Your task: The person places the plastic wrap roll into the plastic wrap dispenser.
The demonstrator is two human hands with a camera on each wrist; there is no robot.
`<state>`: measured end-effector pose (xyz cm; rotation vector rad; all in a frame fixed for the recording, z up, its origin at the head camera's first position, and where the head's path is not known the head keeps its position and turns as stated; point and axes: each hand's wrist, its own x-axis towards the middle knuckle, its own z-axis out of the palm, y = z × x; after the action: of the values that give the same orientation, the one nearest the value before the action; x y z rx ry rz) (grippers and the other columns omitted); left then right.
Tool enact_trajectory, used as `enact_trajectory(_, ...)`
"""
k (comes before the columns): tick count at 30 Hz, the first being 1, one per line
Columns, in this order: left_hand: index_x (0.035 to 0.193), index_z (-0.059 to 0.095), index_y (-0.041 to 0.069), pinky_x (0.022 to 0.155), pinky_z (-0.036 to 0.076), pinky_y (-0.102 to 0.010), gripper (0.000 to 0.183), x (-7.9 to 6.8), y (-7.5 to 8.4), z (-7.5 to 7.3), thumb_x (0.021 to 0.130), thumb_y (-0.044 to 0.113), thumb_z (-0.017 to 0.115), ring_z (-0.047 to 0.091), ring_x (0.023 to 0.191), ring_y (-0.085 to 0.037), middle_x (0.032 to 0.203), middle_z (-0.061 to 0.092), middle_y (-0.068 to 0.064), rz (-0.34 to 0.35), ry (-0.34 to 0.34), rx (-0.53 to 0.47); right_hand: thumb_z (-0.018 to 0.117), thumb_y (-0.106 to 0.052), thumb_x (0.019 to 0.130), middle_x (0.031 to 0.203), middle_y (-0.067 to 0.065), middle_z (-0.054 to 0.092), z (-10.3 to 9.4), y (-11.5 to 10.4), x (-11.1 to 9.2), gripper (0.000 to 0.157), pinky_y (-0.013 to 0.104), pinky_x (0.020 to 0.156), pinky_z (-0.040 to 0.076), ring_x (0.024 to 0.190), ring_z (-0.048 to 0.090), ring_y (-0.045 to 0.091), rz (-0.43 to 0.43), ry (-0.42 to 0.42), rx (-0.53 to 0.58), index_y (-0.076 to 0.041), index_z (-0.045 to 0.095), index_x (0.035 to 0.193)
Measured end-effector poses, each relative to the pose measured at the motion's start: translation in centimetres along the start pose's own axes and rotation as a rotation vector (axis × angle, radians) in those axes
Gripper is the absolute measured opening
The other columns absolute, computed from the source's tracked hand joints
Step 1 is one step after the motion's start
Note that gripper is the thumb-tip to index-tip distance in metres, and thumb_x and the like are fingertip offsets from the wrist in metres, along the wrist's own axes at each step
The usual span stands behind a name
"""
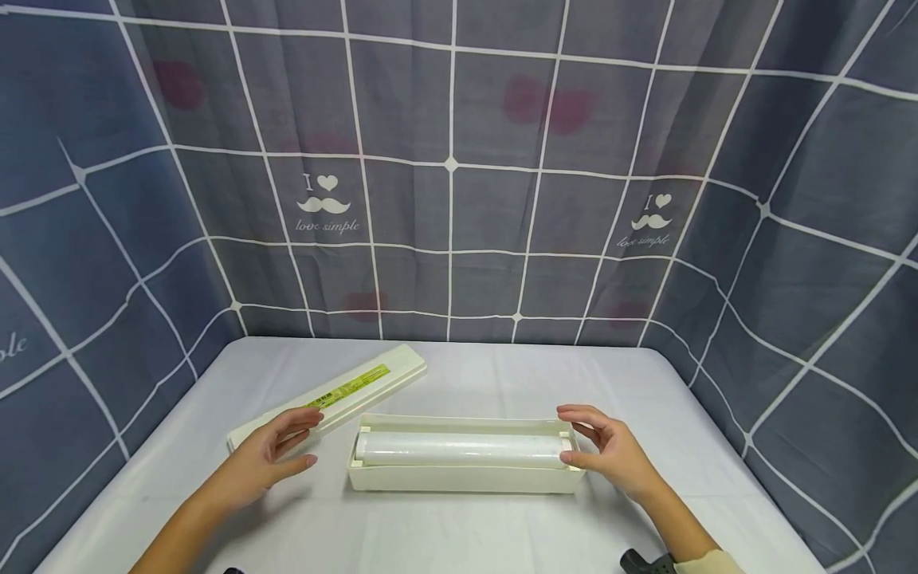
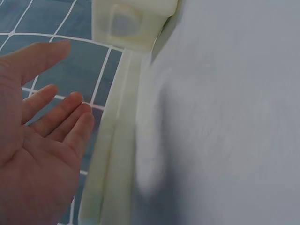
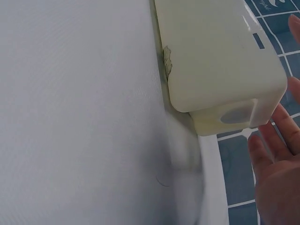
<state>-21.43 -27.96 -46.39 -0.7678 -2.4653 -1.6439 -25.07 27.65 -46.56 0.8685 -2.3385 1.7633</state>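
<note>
A long cream plastic dispenser box point(image 1: 466, 480) stands without its lid in the middle of the table. Inside it lies a shiny whitish roll of what looks like cling film point(image 1: 459, 449). Behind and to the left, its long lid point(image 1: 390, 368) lies at a slant, with a yellow-green label on top. My left hand point(image 1: 268, 454) hovers by the lid's near side, fingers loosely bent, palm toward the box and holding nothing. At the box's right end is my right hand point(image 1: 610, 448), thumb and fingers spread around the corner point(image 3: 276, 117), fingertips right at the rim.
A white cloth point(image 1: 459, 534) covers the table. Blue-grey checked curtains point(image 1: 459, 199) enclose it at the back and both sides. A black device point(image 1: 645, 562) sits by the right wrist, next to a pale sleeve point(image 1: 710, 563).
</note>
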Motion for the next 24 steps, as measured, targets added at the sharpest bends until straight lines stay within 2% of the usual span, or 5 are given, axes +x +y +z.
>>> enact_trajectory(5,0.143,0.047,-0.008,0.103,0.047,-0.009,0.061,-0.8,0.3,-1.0,0.090,0.001,0.075,0.054,0.126,0.008,0.138,0.059,0.000,0.009,0.067,0.067,0.083,0.003,0.080,0.140,0.000,0.061,-0.2,0.4,-0.3,0.062,0.019,0.112,0.045,0.133,0.051,-0.001,0.042,-0.019,-0.013,0.009,0.056,0.136)
enact_trajectory(9,0.142,0.048,-0.008,0.100,0.049,-0.009,0.059,-1.4,0.4,-1.7,0.090,0.001,0.075,0.055,0.124,0.011,0.134,0.056,0.023,-0.006,0.104,0.094,0.083,0.002,0.080,0.141,-0.002,0.059,-0.3,0.7,-0.4,0.068,0.018,0.112,0.044,0.133,0.052,0.001,0.072,-0.036,-0.009,0.008,0.053,0.140)
enact_trajectory(13,0.141,0.048,-0.009,0.097,0.050,-0.008,0.059,-2.0,0.6,-2.3,0.089,0.000,0.075,0.056,0.122,0.013,0.132,0.056,0.026,-0.029,0.133,0.102,0.084,0.000,0.080,0.144,0.011,0.057,-0.3,0.9,-0.4,0.071,0.016,0.111,0.044,0.133,0.055,0.010,0.106,-0.055,-0.006,0.003,0.052,0.143)
enact_trajectory(17,0.141,0.048,-0.010,0.097,0.049,-0.007,0.060,-2.4,0.6,-2.9,0.088,-0.002,0.076,0.053,0.122,0.016,0.132,0.055,0.028,-0.040,0.166,0.114,0.085,-0.001,0.079,0.146,0.030,0.049,-0.4,1.1,-0.5,0.079,0.014,0.109,0.044,0.132,0.056,0.014,0.133,-0.090,0.031,0.006,0.045,0.147)
enact_trajectory(24,0.138,0.053,-0.007,0.100,0.042,-0.001,0.060,-2.9,-0.2,-3.8,0.085,0.001,0.080,0.049,0.123,0.020,0.133,0.056,0.025,-0.025,0.211,0.195,0.088,-0.001,0.074,0.147,0.032,0.046,-0.3,1.4,-0.5,0.093,0.014,0.107,0.045,0.127,0.057,0.008,0.138,-0.147,0.068,0.007,0.036,0.151)
